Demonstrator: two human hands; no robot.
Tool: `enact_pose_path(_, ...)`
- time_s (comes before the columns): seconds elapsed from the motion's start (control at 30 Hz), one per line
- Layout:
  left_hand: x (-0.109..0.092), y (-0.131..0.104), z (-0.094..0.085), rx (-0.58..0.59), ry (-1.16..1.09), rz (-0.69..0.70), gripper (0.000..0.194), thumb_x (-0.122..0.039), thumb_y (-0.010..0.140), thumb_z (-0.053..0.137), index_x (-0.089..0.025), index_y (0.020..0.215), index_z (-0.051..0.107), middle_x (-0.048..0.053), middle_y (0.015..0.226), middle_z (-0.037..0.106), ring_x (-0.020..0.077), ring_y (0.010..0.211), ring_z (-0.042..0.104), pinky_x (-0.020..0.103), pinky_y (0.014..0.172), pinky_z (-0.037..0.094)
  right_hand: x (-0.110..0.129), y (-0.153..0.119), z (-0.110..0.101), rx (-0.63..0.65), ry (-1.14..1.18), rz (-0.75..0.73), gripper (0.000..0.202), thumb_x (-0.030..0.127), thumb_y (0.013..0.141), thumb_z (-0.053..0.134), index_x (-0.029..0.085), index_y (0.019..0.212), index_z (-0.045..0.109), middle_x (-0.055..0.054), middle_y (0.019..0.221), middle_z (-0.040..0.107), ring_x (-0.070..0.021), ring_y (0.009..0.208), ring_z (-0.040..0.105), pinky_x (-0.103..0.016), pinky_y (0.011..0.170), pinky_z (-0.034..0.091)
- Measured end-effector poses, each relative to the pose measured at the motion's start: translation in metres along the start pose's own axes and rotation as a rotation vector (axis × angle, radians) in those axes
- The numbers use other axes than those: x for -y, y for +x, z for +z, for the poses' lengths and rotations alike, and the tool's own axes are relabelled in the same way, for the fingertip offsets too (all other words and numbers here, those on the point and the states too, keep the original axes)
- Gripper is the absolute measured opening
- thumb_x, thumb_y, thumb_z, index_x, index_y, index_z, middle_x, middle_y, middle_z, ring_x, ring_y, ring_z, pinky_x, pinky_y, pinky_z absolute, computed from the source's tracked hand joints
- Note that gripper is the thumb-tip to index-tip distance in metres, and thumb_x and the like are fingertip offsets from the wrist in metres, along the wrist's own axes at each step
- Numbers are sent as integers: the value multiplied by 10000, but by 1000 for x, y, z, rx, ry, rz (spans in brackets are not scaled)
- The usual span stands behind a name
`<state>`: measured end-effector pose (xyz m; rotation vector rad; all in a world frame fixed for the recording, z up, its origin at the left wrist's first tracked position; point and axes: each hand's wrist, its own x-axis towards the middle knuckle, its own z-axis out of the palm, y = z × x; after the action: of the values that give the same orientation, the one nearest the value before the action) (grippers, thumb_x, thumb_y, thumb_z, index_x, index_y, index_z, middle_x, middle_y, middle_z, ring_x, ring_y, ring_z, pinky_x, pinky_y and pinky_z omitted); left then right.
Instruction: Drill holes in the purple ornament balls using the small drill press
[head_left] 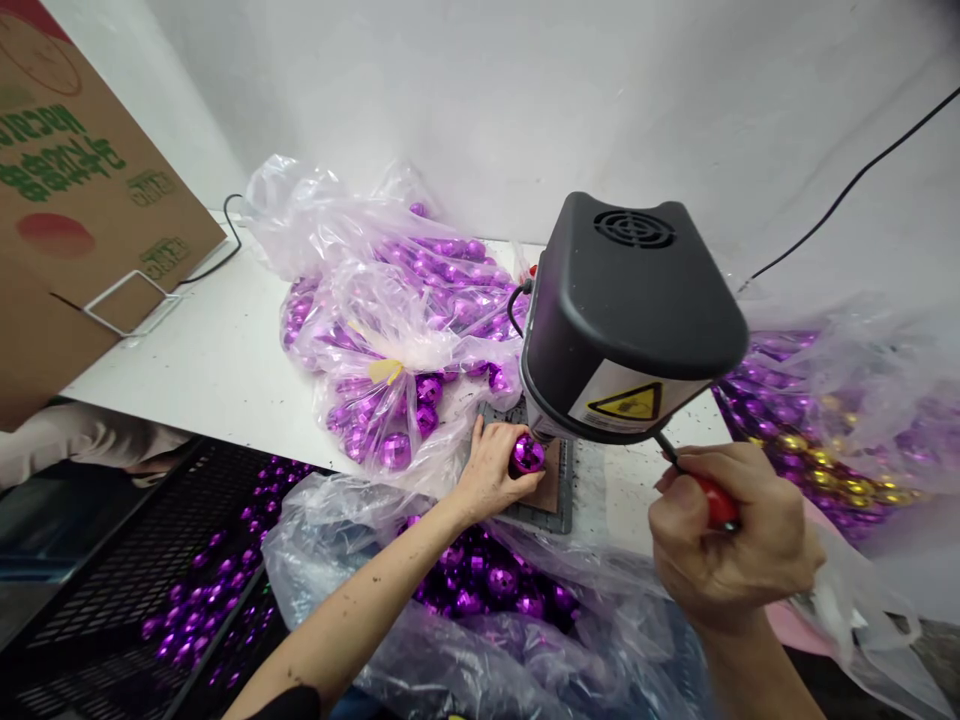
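Between the thumb and fingers of my left hand (491,470) is a shiny purple faceted ball (529,453). It sits under the black press machine (637,310), above a brown pad on the dark metal base (559,505). My right hand (735,530) is wrapped round the red-knobbed lever (718,502) at the machine's right side. The machine's head hides the spot just above the ball. Below my left forearm, an open clear plastic bag (360,540) holds many more purple balls (502,580).
Tied clear bags of purple balls (394,450) crowd the white table (217,370) behind my left hand. A cardboard box (90,200) stands at left. Black crates (82,610) with purple balls are lower left. Bagged purple and gold balls (840,470) lie at right.
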<state>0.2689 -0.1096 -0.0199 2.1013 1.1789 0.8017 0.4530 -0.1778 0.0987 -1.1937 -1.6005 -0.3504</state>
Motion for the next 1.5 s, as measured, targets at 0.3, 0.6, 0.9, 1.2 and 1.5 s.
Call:
enact_pose_path(0.3,3,-1,3,-7,9,8,436,-303,825,707,-220,1225,555,78,1236,639,284,1230,529,530,1239,184,-4,-16,2,-1,-56,-93,266,142,816,592,214,1071,610,-25,798,613,-144,694,596,-288,578,480)
enact_pose_path(0.6,0,-1,0,-21,7,16,437,-289,808,723,-206,1205,558,83,1224,632,295,1248,508,526,1214,233,-9,-18,5,-32,-93,-206,201,110,816,628,112,1017,624,-36,802,615,-131,747,619,-244,606,481)
enact_pose_path(0.9,0,-2,2,-37,10,7,421,-253,786,727,-196,1171,564,82,1175,643,297,1193,540,534,1175,283,-12,-16,2,14,-95,-234,165,129,824,622,135,987,598,-22,786,597,-130,769,613,-249,644,501)
enact_pose_path(1.2,2,-3,4,-20,-34,-10,418,-269,823,705,-209,1204,544,60,1118,664,274,1168,570,529,1195,250,-11,-28,3,75,-93,-139,91,168,866,560,179,956,567,-21,807,588,-143,795,611,-262,648,501)
enact_pose_path(1.5,4,-4,4,-27,-27,3,445,-302,829,698,-209,1233,535,64,1120,659,276,1168,566,521,1198,262,-15,-42,13,55,-1,-44,41,200,876,540,190,846,566,-24,770,561,-168,857,614,-331,745,542)
